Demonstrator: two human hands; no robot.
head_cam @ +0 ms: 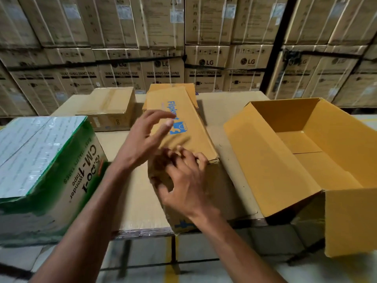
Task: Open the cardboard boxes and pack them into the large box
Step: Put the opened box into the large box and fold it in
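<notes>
My right hand (183, 180) fingers curl over the Flipkart box (183, 127) near edge; left hand (142, 137) fingers spread, hovering above. Large box (271, 170) open, right of both.

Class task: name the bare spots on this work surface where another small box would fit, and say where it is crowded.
Free: the strip between the Flipkart box and the large open box; the patch between the green tape carton and the Flipkart box. Crowded: the front centre, under the left hand and right hand.

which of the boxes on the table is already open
The large yellow-brown box on the right: its flaps are spread and its inside is bare. The Flipkart box, the green-edged tape box and the small brown box are closed.
</notes>
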